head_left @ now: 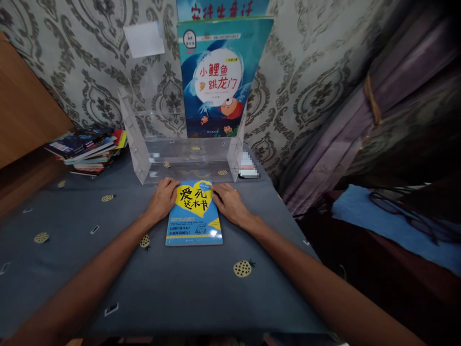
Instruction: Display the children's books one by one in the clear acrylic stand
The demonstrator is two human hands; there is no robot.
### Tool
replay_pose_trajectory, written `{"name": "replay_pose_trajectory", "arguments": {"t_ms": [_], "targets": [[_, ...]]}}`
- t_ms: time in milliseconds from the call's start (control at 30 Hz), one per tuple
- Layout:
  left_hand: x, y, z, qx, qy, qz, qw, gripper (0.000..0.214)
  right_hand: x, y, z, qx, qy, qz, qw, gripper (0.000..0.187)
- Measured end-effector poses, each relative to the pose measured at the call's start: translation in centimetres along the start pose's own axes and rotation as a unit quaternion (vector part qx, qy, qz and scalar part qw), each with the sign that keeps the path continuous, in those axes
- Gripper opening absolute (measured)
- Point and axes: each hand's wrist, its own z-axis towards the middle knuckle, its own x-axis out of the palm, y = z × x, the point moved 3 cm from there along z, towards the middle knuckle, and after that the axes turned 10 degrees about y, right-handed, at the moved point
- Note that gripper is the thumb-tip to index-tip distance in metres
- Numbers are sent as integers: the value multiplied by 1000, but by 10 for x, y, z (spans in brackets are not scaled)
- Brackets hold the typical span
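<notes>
A blue book (194,228) with a yellow heart on its cover lies flat on the cloth, face up. My left hand (163,201) grips its upper left edge, fingers curled at the border. On the opposite side, my right hand (230,203) holds the upper right edge in the same way. The undersides of the fingers are hidden. Just beyond the book stands a clear plastic book rack (187,149). A teal picture book (218,110) with an orange fish leans upright in it, and another blue book (223,8) shows behind.
A pile of books (95,149) lies at the left by a wooden panel (29,101). A phone-like object (248,166), partly blurred out, sits right of the rack. Pineapple-print cloth (180,288) covers the table. Eyeglasses (414,216) rest on blue fabric (355,204) at right, below a curtain (345,129).
</notes>
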Motion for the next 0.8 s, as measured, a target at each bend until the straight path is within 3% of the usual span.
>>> {"name": "replay_pose_trajectory", "arguments": {"t_ms": [800], "targets": [[-7,-4,-1,10,8,-10,1000,31,-12,19,-10,4,32,-57,998,21]]}}
